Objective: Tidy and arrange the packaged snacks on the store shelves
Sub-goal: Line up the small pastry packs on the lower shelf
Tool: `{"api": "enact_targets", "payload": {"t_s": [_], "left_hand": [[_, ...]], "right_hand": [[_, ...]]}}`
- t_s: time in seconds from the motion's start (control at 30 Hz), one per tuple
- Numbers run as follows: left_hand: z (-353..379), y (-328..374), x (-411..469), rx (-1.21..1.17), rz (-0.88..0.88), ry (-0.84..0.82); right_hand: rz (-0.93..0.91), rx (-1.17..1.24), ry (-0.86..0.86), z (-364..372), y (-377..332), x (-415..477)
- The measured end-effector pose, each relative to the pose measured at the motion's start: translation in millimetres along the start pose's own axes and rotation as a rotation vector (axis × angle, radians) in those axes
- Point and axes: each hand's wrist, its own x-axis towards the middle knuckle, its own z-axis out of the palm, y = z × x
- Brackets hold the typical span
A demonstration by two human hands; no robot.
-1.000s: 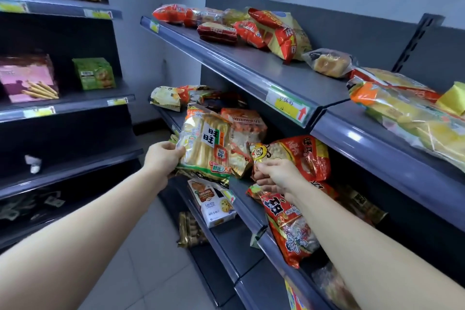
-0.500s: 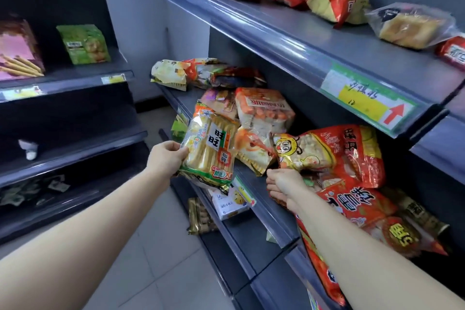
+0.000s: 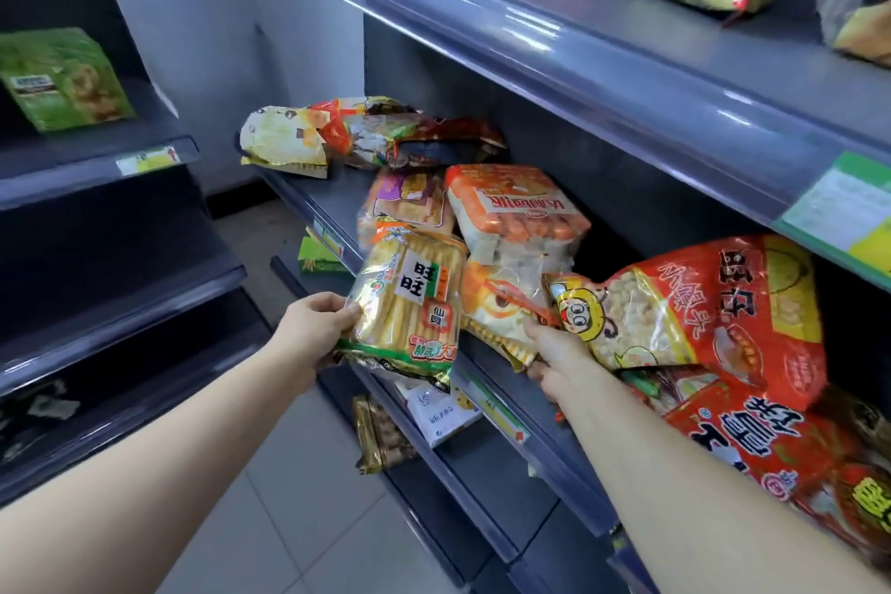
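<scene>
A clear pack of rice crackers (image 3: pixel 407 304) is gripped by the left hand (image 3: pixel 316 328) at the pack's left edge, just left of the frame's centre; the pack is held upright and slightly tilted, in front of the lip of the middle shelf (image 3: pixel 501 405). To its right, the right hand (image 3: pixel 559 359) is closed around the lower left corner of a red and yellow bag of small puffed balls (image 3: pixel 684 318), which is propped on the same shelf and leans toward the right of the frame. Between the two hands an orange-printed clear bag (image 3: pixel 501 299) is seen, touching both held packs. Behind it, an orange pack of snacks (image 3: pixel 516 212) is laid with its print upside down, and a purple-labelled pack (image 3: pixel 410 203) is set just beside it on the left. Further back, toward the upper centre, a crumpled pile of foil bags (image 3: pixel 366 135) is spread across the shelf's far end. A large red bag with bold characters (image 3: pixel 752 439) is found below the right forearm at the lower right. A white box (image 3: pixel 441 415) and a gold packet (image 3: pixel 381 434) are kept on the lower shelf. At the upper left, a green box (image 3: pixel 62 80) is stood on a separate shelf unit.
</scene>
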Motion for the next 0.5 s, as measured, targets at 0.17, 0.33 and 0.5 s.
{"api": "enact_targets", "payload": {"t_s": [0.17, 0.33, 0.5], "left_hand": [[0.9, 4.9, 17.2, -0.004, -0.01, -0.074], [10.8, 8.3, 25.0, 0.023, -0.004, -0.135], [30.9, 9.7, 30.7, 0.056, -0.026, -0.194]], "right_hand": [[0.031, 0.105, 0.099, -0.2, -13.3, 16.6], [-0.063, 0.098, 0.271, -16.2, -50.5, 23.8], [-0.324, -0.104, 0.461, -42.3, -90.6, 18.2]]}}
